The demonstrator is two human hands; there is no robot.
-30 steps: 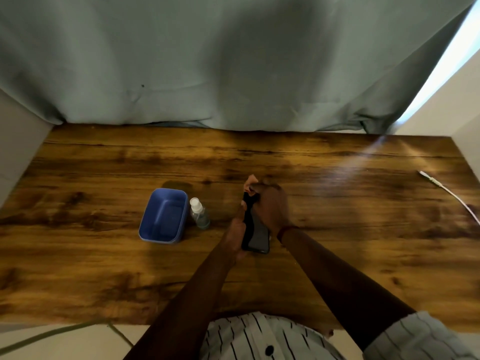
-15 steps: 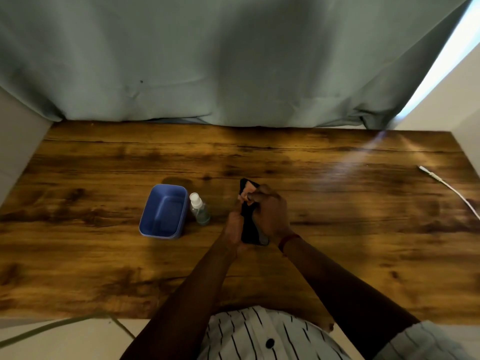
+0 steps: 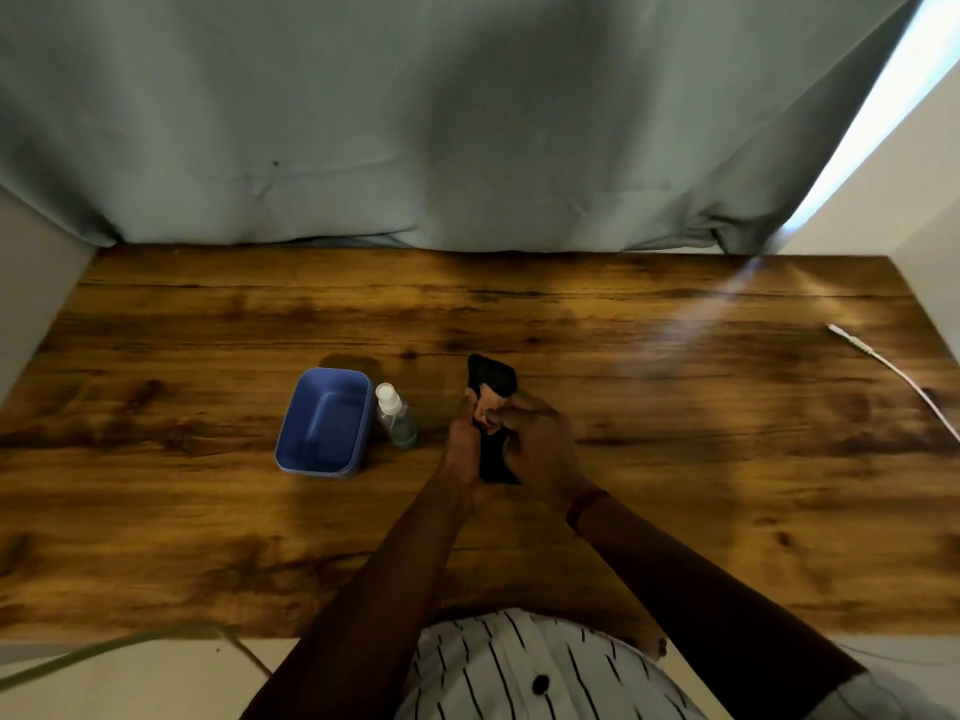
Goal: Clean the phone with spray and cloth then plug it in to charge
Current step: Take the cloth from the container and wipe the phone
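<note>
The black phone (image 3: 493, 462) is held on edge just above the wooden table (image 3: 675, 485), between both hands. My left hand (image 3: 462, 449) grips its left side. My right hand (image 3: 540, 444) presses a black cloth (image 3: 491, 376) against the phone, and the cloth bunches out past the phone's far end. Most of the phone is hidden by the fingers and cloth. A small clear spray bottle (image 3: 396, 420) with a white top stands left of the hands. The white charging cable (image 3: 893, 368) lies at the far right, its plug end pointing left.
An open blue plastic tub (image 3: 324, 423) sits right beside the spray bottle on its left. A grey-green curtain (image 3: 467, 122) hangs along the table's back edge. White walls close in both sides. A thin cord (image 3: 104, 652) runs past the front left edge.
The cloth in my right hand has slid toward the phone's far end and now covers the screen that showed before. Both hands shifted slightly away from me.
</note>
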